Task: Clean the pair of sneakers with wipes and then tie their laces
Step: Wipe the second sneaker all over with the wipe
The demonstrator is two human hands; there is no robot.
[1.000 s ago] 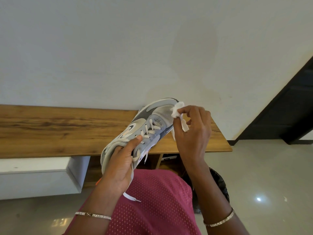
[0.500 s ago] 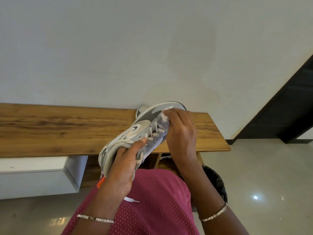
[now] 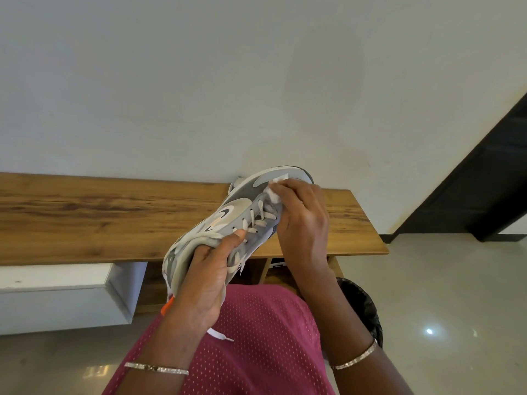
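Left hand (image 3: 205, 280) grips the grey sneaker (image 3: 228, 223) at its heel collar, toe pointing away and rightward above the table (image 3: 99, 218). Right hand (image 3: 302, 220) pinches a wipe (image 3: 275, 193) against the toe end.

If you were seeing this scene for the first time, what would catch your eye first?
The grey sneaker, held mid-air in front of the wooden bench by the left hand at its heel end. Next, the right hand pressing a white wipe onto its toe end.
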